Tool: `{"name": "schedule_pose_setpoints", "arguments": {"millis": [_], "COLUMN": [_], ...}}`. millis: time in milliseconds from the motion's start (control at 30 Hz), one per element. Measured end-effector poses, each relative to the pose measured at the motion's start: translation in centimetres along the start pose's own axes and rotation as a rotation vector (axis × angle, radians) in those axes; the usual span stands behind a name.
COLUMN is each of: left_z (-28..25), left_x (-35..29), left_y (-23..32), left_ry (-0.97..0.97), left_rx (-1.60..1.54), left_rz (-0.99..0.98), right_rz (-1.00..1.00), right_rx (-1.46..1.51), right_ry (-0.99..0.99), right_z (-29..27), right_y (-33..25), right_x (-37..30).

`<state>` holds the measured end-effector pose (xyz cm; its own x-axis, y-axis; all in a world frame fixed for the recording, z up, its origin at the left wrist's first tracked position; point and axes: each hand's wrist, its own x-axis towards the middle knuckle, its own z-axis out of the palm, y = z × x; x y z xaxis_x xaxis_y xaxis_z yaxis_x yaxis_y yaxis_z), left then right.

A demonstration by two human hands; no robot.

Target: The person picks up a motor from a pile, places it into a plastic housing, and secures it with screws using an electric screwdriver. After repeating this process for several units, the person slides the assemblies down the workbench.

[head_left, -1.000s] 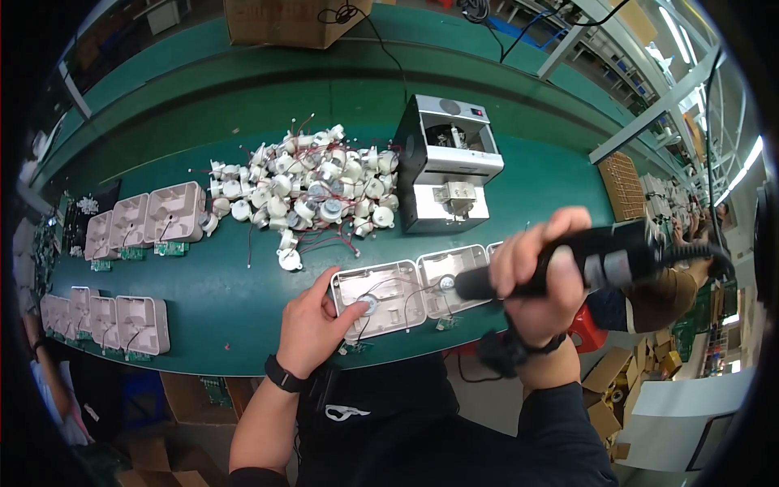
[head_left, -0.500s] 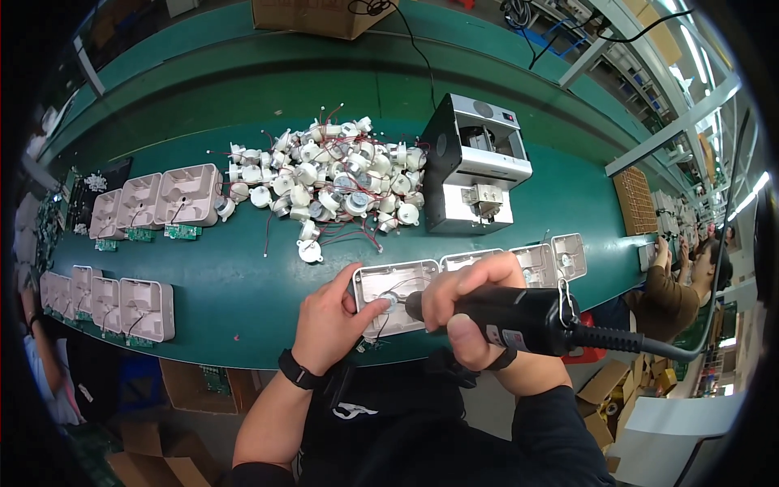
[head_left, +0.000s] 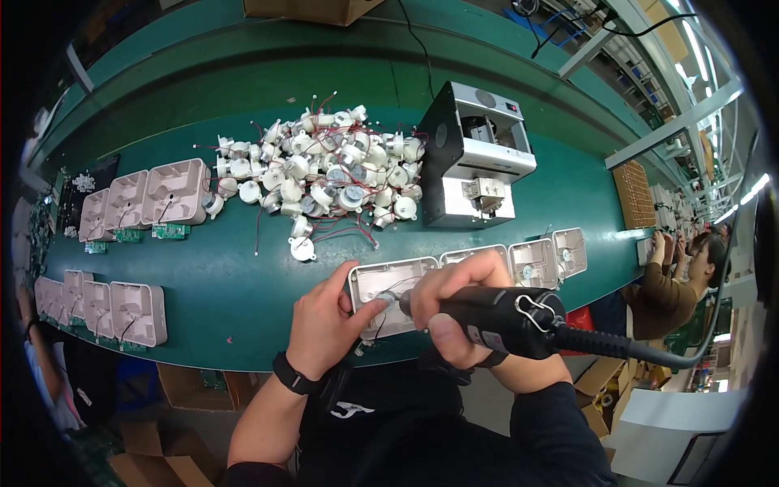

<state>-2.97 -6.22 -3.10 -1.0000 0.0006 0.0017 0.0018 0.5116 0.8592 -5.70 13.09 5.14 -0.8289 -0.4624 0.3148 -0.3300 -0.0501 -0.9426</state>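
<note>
A white plastic housing [head_left: 375, 280] lies at the near edge of the green bench, with a small round part and thin wires inside. My left hand [head_left: 327, 318] grips its left end, fingers round the outside and thumb reaching inside against the round part [head_left: 387, 298]. Wrapped round a black corded electric screwdriver [head_left: 507, 316], my right hand [head_left: 456, 302] holds the tool almost level, its tip down in the housing beside my left thumb. The tip's exact contact is hidden by my fingers.
A heap of white round buzzers [head_left: 324, 166] with red wires lies ahead. Right of it stands a black and silver machine [head_left: 479, 158]. More housings [head_left: 533, 264] line up at right; others [head_left: 177, 191] with green circuit boards sit at left. A co-worker [head_left: 677, 284] sits far right.
The screwdriver's rear end has dipped slightly and shifted left, its tip staying in the housing. My left hand keeps its hold. The whole view has shifted a little.
</note>
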Motion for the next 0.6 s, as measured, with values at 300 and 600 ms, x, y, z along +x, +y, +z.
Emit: {"name": "schedule_pose_setpoints", "arguments": {"millis": [300, 600], "left_z": [0.1, -2.1], "left_x": [-0.6, -0.8], "left_y": [-1.1, -1.1], "left_ry": [0.006, -0.287], "left_rx": [-0.006, -0.278], "left_rz": [0.009, -0.051], "right_rz": [-0.359, -0.314], "right_rx": [0.119, -0.128], "right_ry": [0.404, 0.612], "right_z": [-5.0, -11.1], "right_y": [-3.7, -1.8], "right_x": [2.4, 6.9]}}
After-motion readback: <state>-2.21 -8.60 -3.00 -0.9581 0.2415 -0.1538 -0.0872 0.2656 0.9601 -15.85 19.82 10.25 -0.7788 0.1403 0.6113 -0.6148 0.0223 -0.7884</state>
